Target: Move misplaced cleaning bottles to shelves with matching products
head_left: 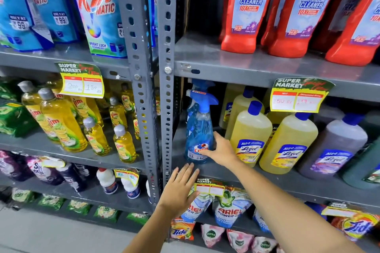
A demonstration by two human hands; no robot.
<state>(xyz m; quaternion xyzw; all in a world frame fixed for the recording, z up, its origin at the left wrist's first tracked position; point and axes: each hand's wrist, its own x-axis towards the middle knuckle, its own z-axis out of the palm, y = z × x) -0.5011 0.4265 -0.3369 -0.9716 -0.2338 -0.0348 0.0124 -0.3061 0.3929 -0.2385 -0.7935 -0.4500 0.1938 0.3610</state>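
Blue spray bottle (pixel 199 129) with a blue trigger head and clear blue liquid stands upright at centre frame, on the grey middle shelf (pixel 273 178), just beside the slotted upright post (pixel 166 88) and left of the yellow Lizol bottles (pixel 249 135). Right hand (pixel 221 151) reaches in from the lower right, fingers spread and curved around the bottle's lower right side, touching its label, not clamped. Left hand (pixel 178 188) hovers below, fingers straight and slightly apart, tips near the shelf edge, holding nothing.

Clear glossy plastic spray bottle (pixel 199 129) stands on a scuffed, grey-painted metal shelf (pixel 226 172).
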